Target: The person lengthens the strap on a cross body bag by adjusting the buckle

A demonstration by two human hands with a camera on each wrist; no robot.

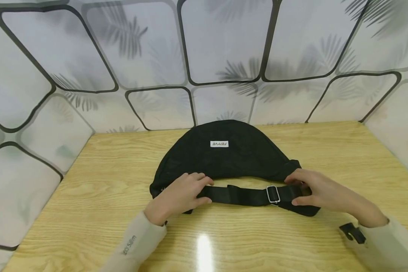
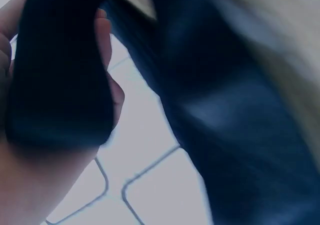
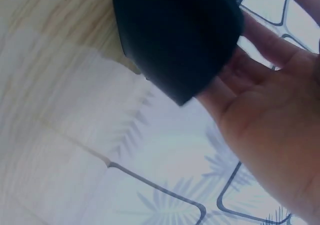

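A black crescent-shaped waist bag lies on the table, its small white label upside down in the head view. Along its near side runs a black webbing strap with a metal slider buckle. My left hand grips the strap's left part, fingers over it and thumb at the near edge. In the left wrist view a length of strap crosses the palm. To the right of the buckle, my right hand holds the strap between fingers and thumb. The right wrist view has black fabric at the fingertips.
The wood-grain table extends around the bag. Patterned cloth rises behind it and along both sides. A small black plastic piece sits at the right sleeve.
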